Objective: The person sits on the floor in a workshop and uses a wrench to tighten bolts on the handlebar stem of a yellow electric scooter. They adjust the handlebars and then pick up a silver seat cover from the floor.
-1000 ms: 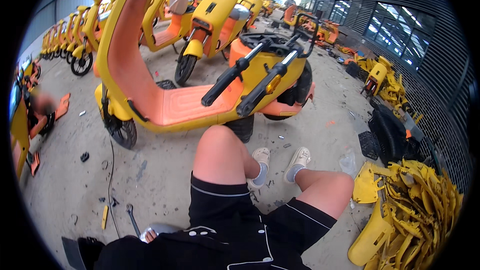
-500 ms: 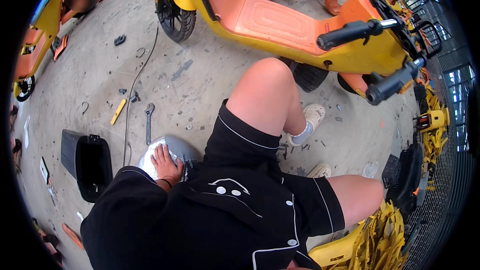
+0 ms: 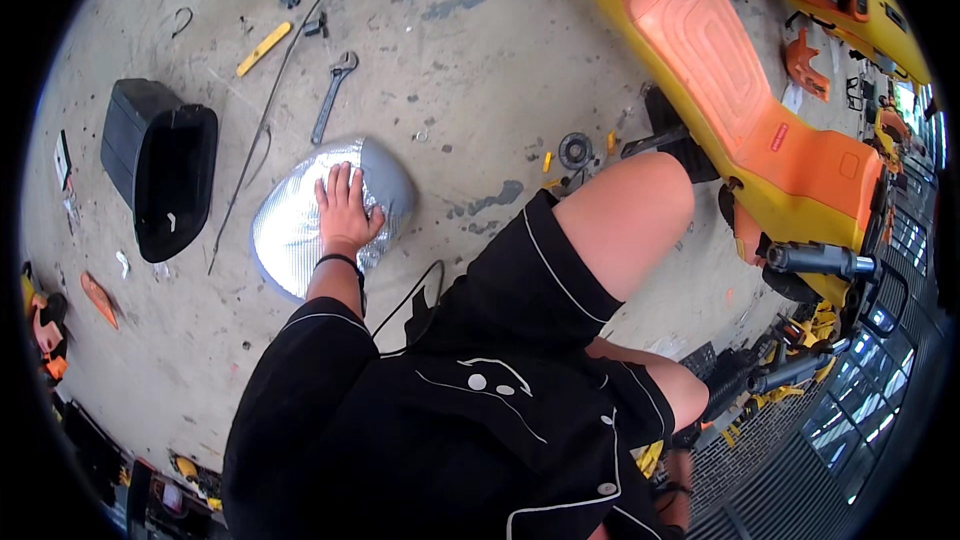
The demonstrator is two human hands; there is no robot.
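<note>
My left hand (image 3: 347,210) lies flat on top of a rounded cushion (image 3: 290,215), its fingers stretched out and slightly apart. The cushion is covered in shiny silver quilted foil, with a plain grey side, and it rests on the concrete floor. Beyond it lies an adjustable wrench (image 3: 332,100). Low at the right, past my knee, part of my right arm (image 3: 678,492) shows with a dark band on it. My right hand's fingers cannot be made out there against dark parts.
An open black plastic case (image 3: 122,140) stands left of the cushion. A dark cable (image 3: 262,125) runs across the floor near a yellow strip-shaped tool (image 3: 264,49). A yellow and orange scooter (image 3: 715,50) stands at the right. Near my knee lies a round dark part (image 3: 575,150).
The view has turned, and the scooter now appears farther right. My left arm reaches farther out, still with its hand on the cushion, which shows more fully. My right forearm has come into view.
</note>
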